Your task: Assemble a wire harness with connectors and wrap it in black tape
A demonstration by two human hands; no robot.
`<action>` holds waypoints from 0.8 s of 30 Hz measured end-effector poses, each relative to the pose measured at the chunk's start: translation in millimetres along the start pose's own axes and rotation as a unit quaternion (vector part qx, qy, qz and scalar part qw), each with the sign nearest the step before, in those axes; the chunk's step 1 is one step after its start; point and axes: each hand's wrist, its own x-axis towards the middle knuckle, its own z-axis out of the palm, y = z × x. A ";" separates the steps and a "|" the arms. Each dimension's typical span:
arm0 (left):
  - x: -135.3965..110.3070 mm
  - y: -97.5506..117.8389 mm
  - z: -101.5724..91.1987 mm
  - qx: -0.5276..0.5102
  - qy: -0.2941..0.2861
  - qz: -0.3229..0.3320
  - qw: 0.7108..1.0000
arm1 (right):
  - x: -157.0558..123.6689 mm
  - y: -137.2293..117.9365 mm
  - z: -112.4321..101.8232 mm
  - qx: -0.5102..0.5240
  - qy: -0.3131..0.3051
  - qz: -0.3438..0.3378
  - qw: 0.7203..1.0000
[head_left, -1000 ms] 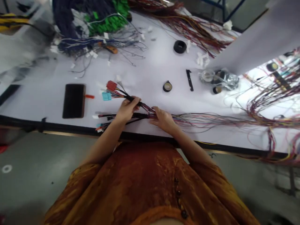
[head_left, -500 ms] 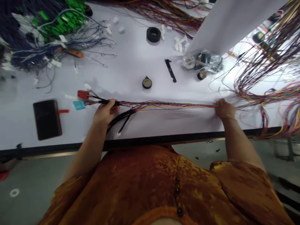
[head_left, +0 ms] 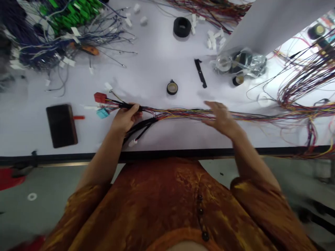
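We're looking straight down on a long white workbench (head_left: pixel 146 75), its black edge (head_left: pixel 167 152) running across at six o'clock and an orange patterned garment (head_left: pixel 167 205) filling the bottom of the view. The star of the show is a wire harness (head_left: pixel 180 114), laid out across the bench and fanning into a loose multicoloured spray at three o'clock. Our left hand (head_left: pixel 125 119) is closed around its black-sleeved end at nine o'clock, fingers wrapped over in a firm grip. Our right hand (head_left: pixel 221 116) is wide open, fingers spread and palm down over the coloured wires – touching them or just above, we can't tell from here. Beside the left hand, a black branch (head_left: pixel 141 127) splits off toward six o'clock and ends in a small white connector (head_left: pixel 132 143). Just past the grip we've got a red connector (head_left: pixel 100 97) and a teal connector (head_left: pixel 102 113). Further out at nine o'clock sits a dark rectangular device (head_left: pixel 61 125) with a red tab (head_left: pixel 79 117) beside it. Up at eleven o'clock there's a tangle of wires with green connectors (head_left: pixel 70 14), and at twelve a black tape roll (head_left: pixel 182 27). Nearer us, a small tape roll (head_left: pixel 172 88) stands apart from the harness, while at one o'clock we spot a black metal strip (head_left: pixel 200 72) and a clear bag of tape rolls (head_left: pixel 240 62).
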 end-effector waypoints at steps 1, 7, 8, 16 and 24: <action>-1.9 2.8 -2.0 0.074 -0.013 0.004 0.997 | 13.3 -28.7 13.7 0.019 -0.011 -0.054 0.998; -48.7 7.1 0.2 0.649 -0.095 0.169 0.736 | 52.6 -87.9 61.6 0.040 -0.029 -0.119 0.992; -54.7 5.3 1.1 0.693 -0.101 0.189 0.689 | 51.0 -80.2 63.5 0.035 -0.014 -0.109 0.993; -16.2 -2.9 -36.9 0.647 -0.186 0.287 0.682 | 9.7 -13.9 67.9 0.005 0.094 -0.004 0.996; -9.5 -4.1 -54.8 0.516 -0.186 0.273 0.790 | 8.2 -14.6 67.3 0.009 0.059 -0.029 0.998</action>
